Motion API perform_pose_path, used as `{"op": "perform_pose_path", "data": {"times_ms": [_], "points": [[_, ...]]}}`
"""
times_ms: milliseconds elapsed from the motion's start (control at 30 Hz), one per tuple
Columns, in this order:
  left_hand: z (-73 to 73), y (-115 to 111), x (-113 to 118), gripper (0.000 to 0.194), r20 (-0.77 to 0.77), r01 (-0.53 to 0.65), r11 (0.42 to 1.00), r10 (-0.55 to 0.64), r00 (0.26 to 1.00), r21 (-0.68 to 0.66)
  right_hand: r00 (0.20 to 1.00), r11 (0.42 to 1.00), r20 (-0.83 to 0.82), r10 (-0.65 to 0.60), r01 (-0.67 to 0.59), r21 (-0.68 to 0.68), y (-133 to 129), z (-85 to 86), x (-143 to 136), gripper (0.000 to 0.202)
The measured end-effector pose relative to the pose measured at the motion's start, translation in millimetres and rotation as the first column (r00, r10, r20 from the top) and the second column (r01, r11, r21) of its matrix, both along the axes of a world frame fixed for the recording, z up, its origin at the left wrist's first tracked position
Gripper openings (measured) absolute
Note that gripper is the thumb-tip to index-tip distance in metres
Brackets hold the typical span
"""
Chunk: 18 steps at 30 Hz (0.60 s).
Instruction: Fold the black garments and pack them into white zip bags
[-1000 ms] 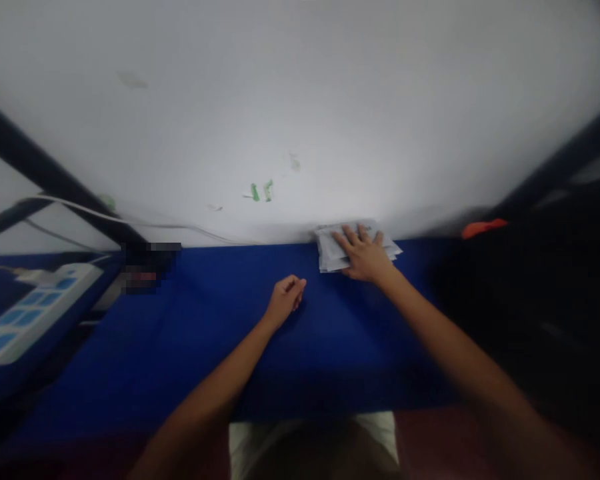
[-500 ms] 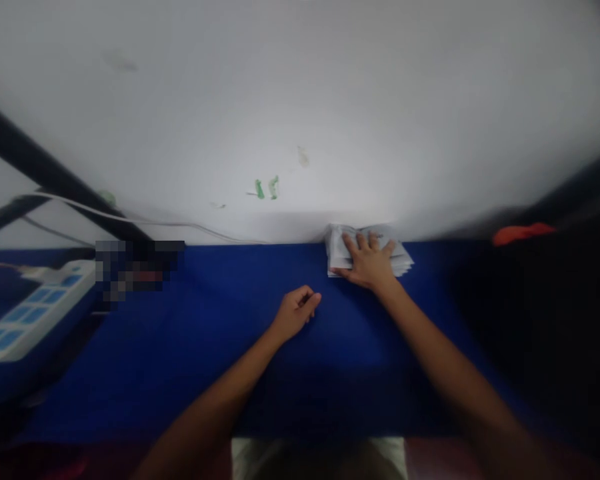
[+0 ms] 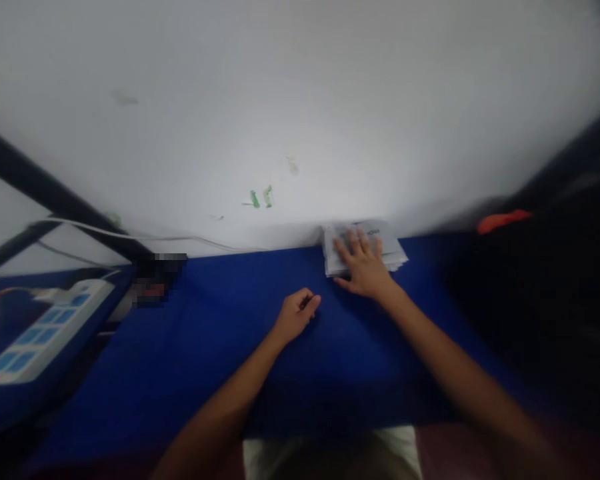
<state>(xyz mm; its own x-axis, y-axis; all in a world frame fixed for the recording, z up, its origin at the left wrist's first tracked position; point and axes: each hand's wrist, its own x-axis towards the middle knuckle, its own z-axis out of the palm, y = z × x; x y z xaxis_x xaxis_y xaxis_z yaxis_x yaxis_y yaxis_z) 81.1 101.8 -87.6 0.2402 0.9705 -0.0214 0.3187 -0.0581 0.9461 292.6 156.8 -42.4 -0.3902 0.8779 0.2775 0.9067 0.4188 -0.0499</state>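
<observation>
Against the wall lies a stack of white paper sheets (image 3: 391, 252), with dark print on the top one and uneven layers at its right corner. My right hand (image 3: 367, 270) rests on the stack's front part, palm down, fingers spread and thumb pointing left. My left hand (image 3: 297, 313) is loosely curled above the blue tabletop (image 3: 215, 333), in front and to the left of the papers and apart from them. Nothing shows in its fingers. The right palm hides some of the top sheet.
A white power strip (image 3: 50, 333) with blue sockets and a plug stands at the left. A pale cable (image 3: 190, 238) runs along the wall (image 3: 300, 100). Dark frame bars (image 3: 55, 193) rise at the left. An orange object (image 3: 503, 221) sits at the right.
The view has tilted slightly. My right hand has slid a little towards me on the stack, baring more of the printed top sheet. My left hand keeps its curled pose.
</observation>
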Motion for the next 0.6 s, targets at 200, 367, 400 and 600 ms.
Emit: {"op": "perform_pose_path", "data": {"times_ms": [200,367,400,600], "points": [[-0.7,0,-4,0.027,-0.255,0.031,0.981,0.02,0.967,0.194,0.818,0.885,-0.465,0.339,-0.445,-0.137,-60,-24.0,-33,0.039],[2.4,-2,-6,0.025,-0.362,0.098,0.966,-0.004,0.932,0.241,0.697,0.883,-0.704,0.137,-0.408,-0.231,-51,-46.3,-24,0.015],[2.8,-3,-6,0.026,-0.38,0.101,0.96,0.007,0.925,0.262,0.683,0.886,-0.721,0.118,-0.4,-0.234,-48,-47.8,-21,0.012],[7.1,-2,-6,0.017,-0.476,0.15,0.865,0.112,0.872,0.478,0.834,0.944,-0.527,0.163,-0.287,-0.162,-47,-44.8,-19,0.017]]}}
